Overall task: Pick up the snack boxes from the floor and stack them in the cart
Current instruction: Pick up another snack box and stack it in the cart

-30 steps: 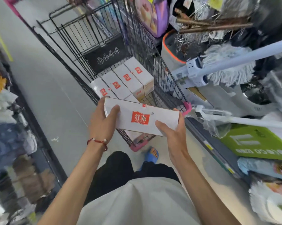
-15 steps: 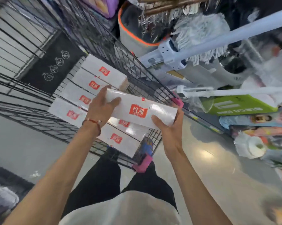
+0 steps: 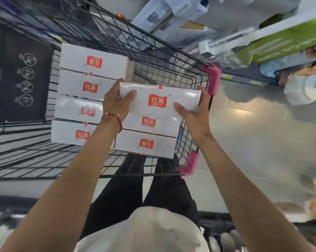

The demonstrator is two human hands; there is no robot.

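Note:
I hold a white snack box (image 3: 160,100) with a red logo flat between both hands, inside the black wire cart (image 3: 164,57). My left hand (image 3: 117,103) grips its left end, and my right hand (image 3: 195,115) clasps its right end. The box hovers just above two more snack boxes (image 3: 150,135) lying side by side at the cart's near end. Beyond my left hand, several identical boxes (image 3: 86,95) lie in a row on the cart floor. A red string bracelet circles my left wrist.
The cart has pink corner bumpers (image 3: 212,77) and a dark sign panel (image 3: 22,79) at its left end. Packed store shelves with a green box (image 3: 284,42) line the upper right. Grey floor (image 3: 244,142) stretches to the right, my legs stand below the cart.
I have leaned over the cart and lowered the held box from rim height down into the basket, close above the two near boxes. Both hands keep their grip.

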